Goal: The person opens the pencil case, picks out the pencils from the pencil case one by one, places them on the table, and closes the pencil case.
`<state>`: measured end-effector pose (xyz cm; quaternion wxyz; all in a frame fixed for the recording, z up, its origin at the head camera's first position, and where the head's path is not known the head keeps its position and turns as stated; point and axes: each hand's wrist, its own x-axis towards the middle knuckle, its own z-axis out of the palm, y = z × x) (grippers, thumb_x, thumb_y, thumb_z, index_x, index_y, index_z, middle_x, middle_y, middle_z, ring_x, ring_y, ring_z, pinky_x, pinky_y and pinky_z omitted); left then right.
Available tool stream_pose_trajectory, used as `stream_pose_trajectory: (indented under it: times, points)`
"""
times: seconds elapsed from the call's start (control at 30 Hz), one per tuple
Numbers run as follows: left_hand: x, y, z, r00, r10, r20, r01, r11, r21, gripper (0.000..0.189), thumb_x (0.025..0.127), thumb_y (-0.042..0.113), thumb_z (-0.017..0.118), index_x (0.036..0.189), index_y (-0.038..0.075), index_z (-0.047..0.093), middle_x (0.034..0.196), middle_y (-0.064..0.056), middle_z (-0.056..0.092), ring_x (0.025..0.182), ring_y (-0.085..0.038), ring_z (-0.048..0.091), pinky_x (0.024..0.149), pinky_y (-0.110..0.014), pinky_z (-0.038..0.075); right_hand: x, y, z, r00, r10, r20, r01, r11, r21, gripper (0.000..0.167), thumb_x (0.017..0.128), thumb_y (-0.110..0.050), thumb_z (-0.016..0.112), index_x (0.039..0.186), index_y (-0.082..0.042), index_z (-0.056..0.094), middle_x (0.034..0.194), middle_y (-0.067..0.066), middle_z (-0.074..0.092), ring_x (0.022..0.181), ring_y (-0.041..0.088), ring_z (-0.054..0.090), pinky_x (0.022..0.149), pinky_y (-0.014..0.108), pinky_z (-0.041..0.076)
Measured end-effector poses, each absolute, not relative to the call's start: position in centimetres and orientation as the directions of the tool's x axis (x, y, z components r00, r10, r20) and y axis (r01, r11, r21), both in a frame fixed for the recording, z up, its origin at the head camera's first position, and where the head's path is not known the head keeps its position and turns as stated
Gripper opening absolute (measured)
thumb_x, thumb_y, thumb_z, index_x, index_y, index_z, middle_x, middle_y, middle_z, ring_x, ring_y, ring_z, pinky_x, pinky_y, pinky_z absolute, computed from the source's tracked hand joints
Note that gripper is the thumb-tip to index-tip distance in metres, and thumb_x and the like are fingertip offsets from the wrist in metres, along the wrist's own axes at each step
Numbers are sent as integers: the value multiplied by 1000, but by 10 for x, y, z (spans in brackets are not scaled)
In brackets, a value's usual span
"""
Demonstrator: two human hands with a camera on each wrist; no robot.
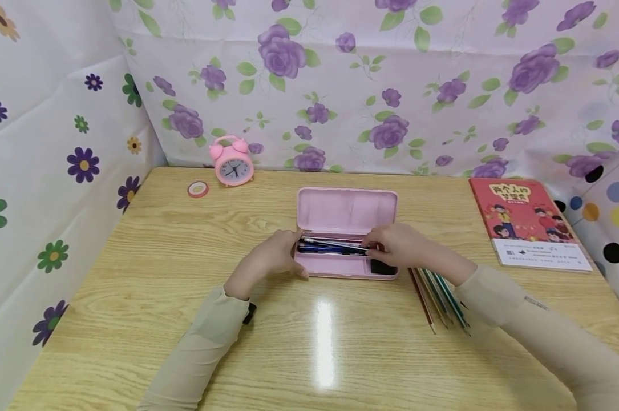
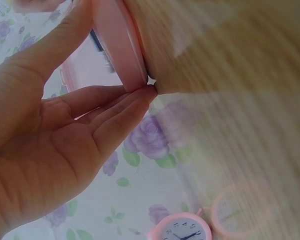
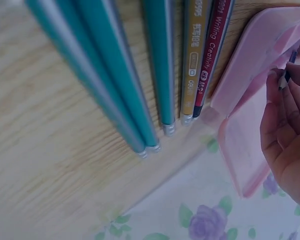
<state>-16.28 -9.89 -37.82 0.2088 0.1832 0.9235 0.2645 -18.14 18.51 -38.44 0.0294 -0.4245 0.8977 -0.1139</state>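
A pink pencil case (image 1: 335, 267) lies on the table with its lid (image 1: 346, 209) tipped back. My left hand (image 1: 275, 254) grips the case's left end, thumb at the front edge and fingers at the back corner; the left wrist view shows the case end (image 2: 121, 45) between them. At the right end of the case, my right hand (image 1: 399, 244) pinches the pointed end of a pencil (image 3: 283, 80). Pens and pencils (image 1: 322, 248) lie lengthwise in the back compartment. A small black block (image 1: 383, 266) sits in the front right compartment.
Several pencils (image 1: 440, 297) lie on the table right of the case, partly under my right wrist. A red-covered book (image 1: 530, 222) lies at the far right. A pink alarm clock (image 1: 234, 165) and a tape roll (image 1: 198, 189) are at the back left. Flowered cloth (image 1: 340, 103) hangs behind.
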Motion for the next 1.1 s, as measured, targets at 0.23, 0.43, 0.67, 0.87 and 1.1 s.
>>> stream_pose_trajectory:
  times: [0.23,0.43,0.67,0.87,1.1]
  points:
    - [-163,-98,-380,-841,450,-302,223,795,564,98,69,25,83,144,-5,27,142,-20,41,131,-31,37,111,-41,29,-168,223,-380,-729,-681,66,-667,686,-292,16,86,-13,65,101,-8,69,82,-4,66,66,3,55,58,24,49]
    - [-163,-100,-378,-845,451,-286,232,792,564,97,68,25,84,143,-3,30,138,-19,46,129,-30,41,109,-41,32,-145,270,-379,-791,-605,87,-592,722,-358,14,87,-13,65,100,-9,68,79,-7,65,64,0,55,56,22,49]
    - [-162,-100,-377,-840,453,-299,234,799,553,98,69,26,83,143,-5,28,141,-20,42,131,-31,38,109,-41,31,-112,321,-385,-870,-484,93,-478,784,-396,14,87,-13,66,100,-9,68,80,-7,65,65,-1,55,54,21,49]
    - [-163,-99,-378,-838,457,-297,242,800,548,99,68,27,84,143,-6,27,142,-20,41,131,-32,37,110,-41,30,-88,353,-393,-918,-395,33,-378,846,-376,14,85,-11,68,98,-7,68,77,-8,63,62,-4,51,52,20,46]
    - [-164,-98,-378,-835,466,-293,258,801,540,99,68,27,84,142,-8,28,142,-22,40,131,-33,37,110,-41,30,-71,361,-401,-944,-318,-85,-256,871,-420,13,87,-14,65,98,-6,68,78,-7,62,63,-3,49,52,20,44]
